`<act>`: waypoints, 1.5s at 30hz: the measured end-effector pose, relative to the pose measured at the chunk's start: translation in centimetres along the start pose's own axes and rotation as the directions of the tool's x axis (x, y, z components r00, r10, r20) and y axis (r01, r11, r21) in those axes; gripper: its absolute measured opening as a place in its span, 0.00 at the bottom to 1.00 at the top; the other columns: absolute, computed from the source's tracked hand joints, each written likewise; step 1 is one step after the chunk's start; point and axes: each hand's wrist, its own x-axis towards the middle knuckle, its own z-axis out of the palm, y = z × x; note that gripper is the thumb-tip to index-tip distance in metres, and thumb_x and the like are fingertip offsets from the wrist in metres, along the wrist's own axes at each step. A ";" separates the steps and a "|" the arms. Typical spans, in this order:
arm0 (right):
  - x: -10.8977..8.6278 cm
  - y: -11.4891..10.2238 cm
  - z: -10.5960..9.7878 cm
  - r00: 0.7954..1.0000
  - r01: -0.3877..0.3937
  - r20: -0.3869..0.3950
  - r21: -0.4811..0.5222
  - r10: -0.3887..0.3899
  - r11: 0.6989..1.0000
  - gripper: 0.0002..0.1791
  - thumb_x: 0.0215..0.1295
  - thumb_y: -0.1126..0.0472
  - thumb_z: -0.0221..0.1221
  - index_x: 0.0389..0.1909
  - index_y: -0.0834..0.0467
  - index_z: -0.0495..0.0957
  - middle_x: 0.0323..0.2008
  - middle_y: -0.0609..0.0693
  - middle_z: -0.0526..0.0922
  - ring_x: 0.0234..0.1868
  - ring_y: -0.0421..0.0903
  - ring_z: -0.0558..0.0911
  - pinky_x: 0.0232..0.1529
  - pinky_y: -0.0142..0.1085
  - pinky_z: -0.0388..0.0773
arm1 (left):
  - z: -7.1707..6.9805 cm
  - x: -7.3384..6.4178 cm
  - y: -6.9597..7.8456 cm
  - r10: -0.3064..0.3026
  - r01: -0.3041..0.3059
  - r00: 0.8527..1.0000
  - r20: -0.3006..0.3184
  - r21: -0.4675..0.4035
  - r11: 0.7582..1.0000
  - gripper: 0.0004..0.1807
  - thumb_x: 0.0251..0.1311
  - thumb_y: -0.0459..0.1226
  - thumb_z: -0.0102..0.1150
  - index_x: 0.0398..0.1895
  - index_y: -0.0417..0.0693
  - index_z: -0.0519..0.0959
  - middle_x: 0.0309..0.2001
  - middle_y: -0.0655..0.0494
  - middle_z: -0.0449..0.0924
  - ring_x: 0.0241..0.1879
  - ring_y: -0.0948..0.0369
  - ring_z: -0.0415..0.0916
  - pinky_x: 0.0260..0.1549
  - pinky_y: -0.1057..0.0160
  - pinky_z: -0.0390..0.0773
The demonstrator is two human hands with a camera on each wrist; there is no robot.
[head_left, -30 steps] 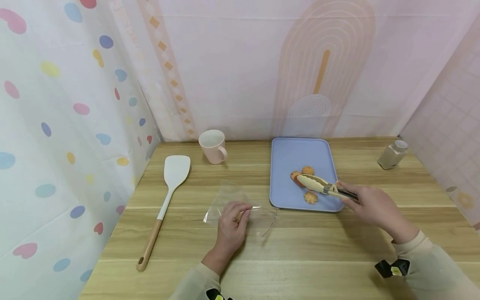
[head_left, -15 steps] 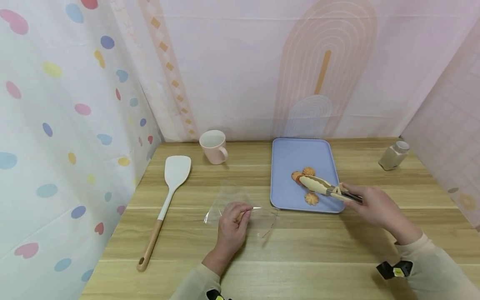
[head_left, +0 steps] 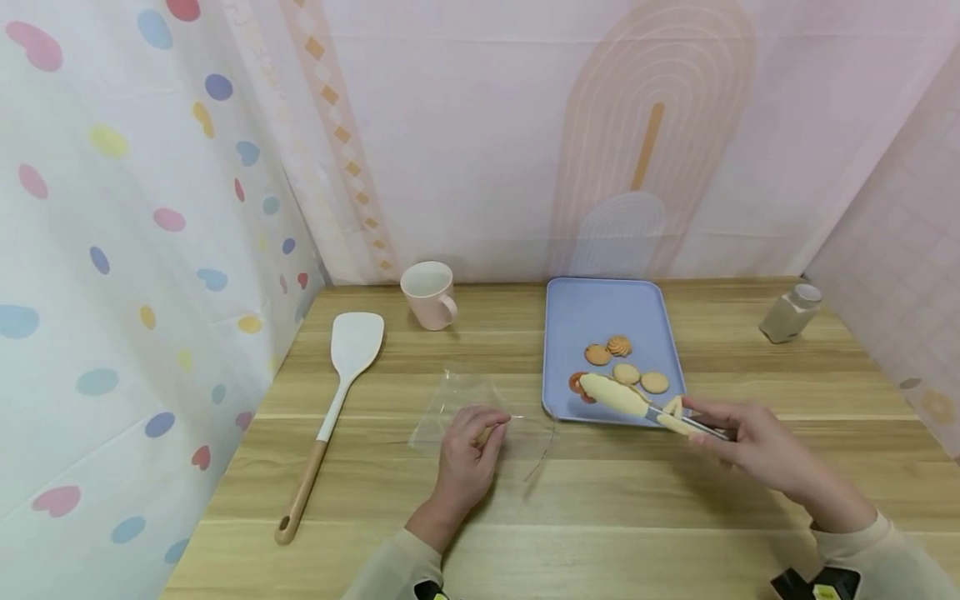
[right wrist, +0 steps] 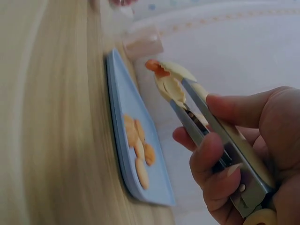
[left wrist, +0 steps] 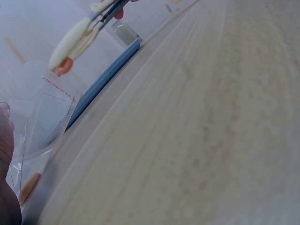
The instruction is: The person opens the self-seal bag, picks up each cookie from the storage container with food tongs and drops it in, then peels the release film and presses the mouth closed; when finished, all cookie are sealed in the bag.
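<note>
My right hand [head_left: 772,450] grips cream-tipped metal tongs [head_left: 618,395]. A reddish-brown cookie [right wrist: 157,68] is clamped between the tong tips, lifted clear of the blue tray [head_left: 600,308], as the right wrist view shows. Several pale and golden cookies [head_left: 655,382] lie on that tray. To its left, my left hand [head_left: 468,454] pinches a clear plastic bag [head_left: 442,412] between thumb and fingers. Red print marks the bag's film [left wrist: 58,89] in the left wrist view. A brownish shape [left wrist: 29,190] shows low at the bag there; I cannot tell what it is.
A pink mug [head_left: 429,298] stands at the back, left of the tray. Along the left lies a white spatula [head_left: 352,346] with a wooden handle. A small lidded jar [head_left: 791,314] stands at the back right. Patterned curtains [head_left: 465,150] bound the table.
The tongs have risen off the tray and shifted towards me with the reddish-brown cookie, uncovering pale cookies beneath. The right hand has moved nearer the front. My left hand stays nearly still on the bag.
</note>
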 end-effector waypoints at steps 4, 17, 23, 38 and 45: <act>-1.1 -0.4 1.0 0.995 0.043 0.084 0.125 -0.054 0.991 0.29 0.68 0.61 0.58 0.65 0.71 0.65 0.57 0.70 0.72 0.20 0.36 0.70 0.18 0.35 0.73 | 0.0 -0.1 0.0 -0.009 0.009 1.000 0.010 -0.004 1.000 0.04 0.60 0.28 0.61 0.37 0.41 0.83 0.39 0.54 0.82 0.44 0.55 0.76 0.46 0.62 0.75; -0.7 -0.4 4.3 0.977 0.010 0.203 0.236 -0.059 0.972 0.30 0.67 0.62 0.58 0.65 0.71 0.63 0.47 0.65 0.80 0.22 0.35 0.71 0.19 0.30 0.72 | 0.0 0.0 -0.1 -0.040 0.039 0.999 -0.012 -0.035 0.999 0.04 0.62 0.28 0.59 0.38 0.40 0.82 0.40 0.53 0.82 0.45 0.55 0.77 0.47 0.63 0.75; 0.7 -0.8 6.4 0.977 0.035 0.200 0.208 -0.078 0.977 0.30 0.66 0.60 0.60 0.65 0.71 0.64 0.43 0.63 0.81 0.17 0.35 0.70 0.15 0.31 0.71 | 0.1 0.0 -0.1 -0.032 0.031 0.999 -0.030 -0.059 0.998 0.05 0.61 0.27 0.59 0.38 0.40 0.82 0.39 0.52 0.82 0.44 0.55 0.77 0.47 0.64 0.75; 2.0 -2.1 9.6 0.985 0.150 0.114 -0.202 -0.128 0.968 0.30 0.62 0.52 0.63 0.64 0.57 0.72 0.46 0.54 0.84 0.17 0.33 0.65 0.26 0.30 0.72 | 0.1 0.3 0.4 -0.036 0.033 0.999 -0.038 -0.073 0.997 0.07 0.60 0.25 0.59 0.38 0.40 0.82 0.39 0.50 0.82 0.44 0.54 0.77 0.47 0.64 0.76; 1.2 -2.4 9.6 0.957 0.280 0.044 -0.393 -0.286 0.876 0.31 0.57 0.55 0.68 0.62 0.57 0.74 0.36 0.47 0.85 0.20 0.30 0.68 0.26 0.29 0.72 | 0.1 0.2 0.0 -0.044 0.041 0.998 -0.038 -0.067 0.997 0.06 0.58 0.24 0.60 0.37 0.39 0.82 0.39 0.51 0.83 0.43 0.53 0.78 0.45 0.61 0.77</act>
